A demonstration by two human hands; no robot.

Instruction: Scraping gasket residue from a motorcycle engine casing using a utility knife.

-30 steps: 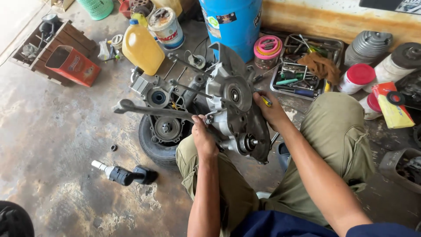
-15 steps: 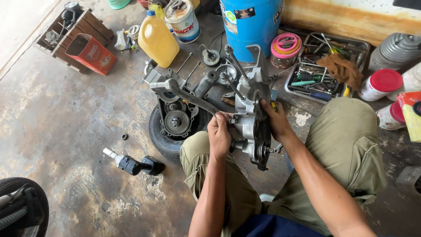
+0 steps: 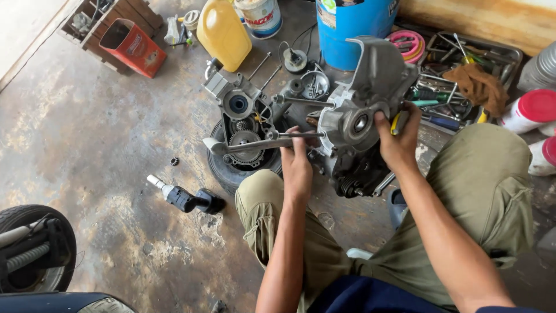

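Engine crankcase half (image 3: 362, 110), grey cast aluminium, held upright off the floor in front of the person's knees, its bearing bore facing the camera and its dark, oily lower part hanging between the legs. Right hand (image 3: 398, 142) closed around the casing's right edge, thumb over the face, with a yellow-handled tool (image 3: 395, 123) pinched under the fingers. Left hand (image 3: 296, 162) closed on the casing's left side, its fingers also lying across a long flat wrench (image 3: 249, 144) that reaches leftward. Second crankcase half (image 3: 243, 116), gears exposed, resting on a small black tyre (image 3: 229, 168) on the concrete floor (image 3: 104, 145), just left of the held casing. Judgement on handling: the casing looks heavy and greasy, so both grips should stay firm and level, the mating face kept off the floor, and the loose tools set down rather than held alongside it. Beyond: yellow jerry can (image 3: 223, 35), blue drum (image 3: 356, 23), tray of hand tools (image 3: 457, 81) with a brown rag (image 3: 478, 87), red box (image 3: 133, 46) by a wooden crate (image 3: 116, 14), black cylindrical part (image 3: 185, 198) lying apart at left, and red-lidded white containers (image 3: 530, 113) at the right.
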